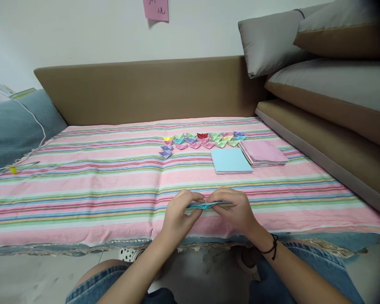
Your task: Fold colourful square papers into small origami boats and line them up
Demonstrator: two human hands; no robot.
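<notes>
A small folded piece of blue paper [205,205] is held level above the front of the striped cloth. My left hand [184,211] pinches its left side between thumb and fingers. On its right side my right hand [232,207] grips it the same way, and the fingertips of both hands nearly meet at the middle. Beyond my hands lies a stack of light blue paper squares [231,161]. Beside it to the right is a stack with a pink sheet on top [263,152]. Behind these, several folded paper boats [202,136] in various colours stand in rows.
A striped cloth [98,181] covers the surface. Grey and brown cushions [329,88] are piled along the right. At the back runs a brown backrest [145,93]. A white cable [39,122] with a yellow piece [13,169] lies at the left.
</notes>
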